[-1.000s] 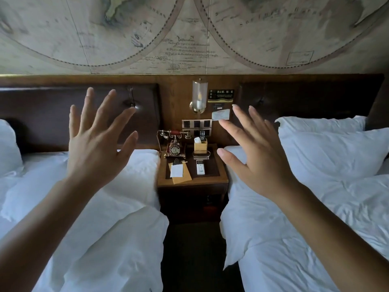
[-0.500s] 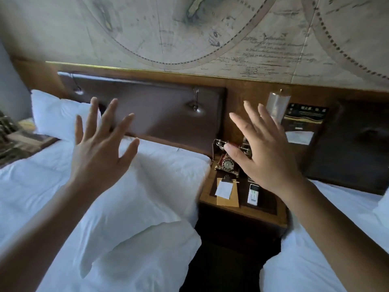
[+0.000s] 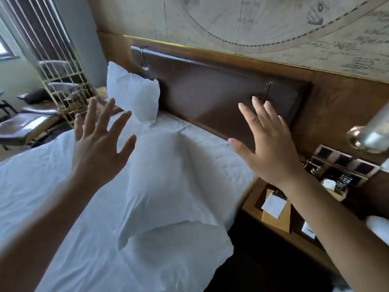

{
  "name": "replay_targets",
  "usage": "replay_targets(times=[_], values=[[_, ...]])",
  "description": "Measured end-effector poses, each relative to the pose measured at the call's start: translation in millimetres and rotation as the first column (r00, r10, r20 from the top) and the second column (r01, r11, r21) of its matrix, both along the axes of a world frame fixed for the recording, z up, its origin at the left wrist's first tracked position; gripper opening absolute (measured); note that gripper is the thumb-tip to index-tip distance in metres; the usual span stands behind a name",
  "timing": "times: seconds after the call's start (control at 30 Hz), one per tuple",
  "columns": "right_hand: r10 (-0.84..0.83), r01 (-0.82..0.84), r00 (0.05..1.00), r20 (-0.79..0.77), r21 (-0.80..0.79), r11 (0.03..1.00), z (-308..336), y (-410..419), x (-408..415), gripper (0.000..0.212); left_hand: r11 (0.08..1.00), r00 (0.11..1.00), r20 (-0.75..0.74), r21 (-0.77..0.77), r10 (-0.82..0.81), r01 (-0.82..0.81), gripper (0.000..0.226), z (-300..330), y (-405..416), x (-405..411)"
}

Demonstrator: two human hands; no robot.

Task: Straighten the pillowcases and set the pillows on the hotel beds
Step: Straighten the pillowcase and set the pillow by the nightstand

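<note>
A: Status on the pillows?

B: Barely started, by the look of it. Left hand (image 3: 99,144) and right hand (image 3: 271,148) both raised over the bed (image 3: 31,175), fingers spread wide, holding nothing, touching nothing.

A: Pillow positions?

B: Far pillow (image 3: 134,95) propped upright against the headboard (image 3: 210,95) at the far corner, corners poking up (looks placed, maybe wants squaring). Near pillow (image 3: 166,175) lying lengthwise down the bed between the two hands, case (image 3: 168,234) loose and flapping at the near end. Not straightened, not set at the head.

A: Left to do?

B: Tidy that case, then stand the near pillow beside the other. Second bed out of view, so no call there.

A: Surface, room?

B: White sheet, rumpled, soft underfoot for anything placed. Bench (image 3: 273,226) just right of the bed with notepad (image 3: 273,205), old-style phone (image 3: 315,168), switch panel (image 3: 345,161). Wall lamp (image 3: 370,133) above it. Map mural (image 3: 273,24) over the headboard, gold lattice screen (image 3: 61,81) and a chair (image 3: 27,125) far left.
</note>
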State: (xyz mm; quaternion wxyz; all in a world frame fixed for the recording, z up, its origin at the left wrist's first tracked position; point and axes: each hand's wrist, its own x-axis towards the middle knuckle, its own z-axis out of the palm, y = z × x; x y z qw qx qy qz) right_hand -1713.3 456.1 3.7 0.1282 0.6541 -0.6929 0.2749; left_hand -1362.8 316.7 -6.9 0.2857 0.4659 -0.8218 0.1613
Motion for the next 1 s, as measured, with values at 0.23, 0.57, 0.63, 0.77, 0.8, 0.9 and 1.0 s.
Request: replay_targets(times=[0.23, 0.57, 0.63, 0.77, 0.8, 0.9, 1.0], values=[[0.015, -0.019, 0.997, 0.072, 0.051, 0.999, -25, -73, 5, 0.080, 0.988, 0.997, 0.032, 0.132, 0.071, -0.075, 0.070, -23, -53, 19], [0.079, -0.116, 0.986, 0.145, 0.268, 0.956, -104, -205, 4, 0.088, 0.933, 0.969, 0.035, 0.262, 0.245, -0.246, 0.069, -87, -98, 16], [0.113, -0.169, 0.976, 0.186, 0.324, 0.931, -127, -236, -2, 0.090, 0.902, 0.954, 0.054, 0.312, 0.295, -0.297, 0.070, -107, -113, 15], [0.125, -0.252, 0.950, 0.286, 0.463, 0.850, -182, -293, -18, 0.093, 0.726, 0.895, 0.115, 0.545, 0.430, -0.419, 0.080, -159, -147, 9], [0.114, -0.264, 0.945, 0.307, 0.510, 0.818, -196, -305, -22, 0.093, 0.671, 0.876, 0.135, 0.592, 0.463, -0.446, 0.082, -173, -155, 7], [0.053, -0.297, 0.929, 0.365, 0.655, 0.695, -243, -336, -29, 0.093, 0.525, 0.814, 0.194, 0.677, 0.548, -0.515, 0.080, -213, -176, 0], [0.015, -0.330, 0.918, 0.397, 0.740, 0.586, -288, -360, -32, 0.096, 0.434, 0.772, 0.302, 0.687, 0.559, -0.583, 0.078, -256, -184, 0]])
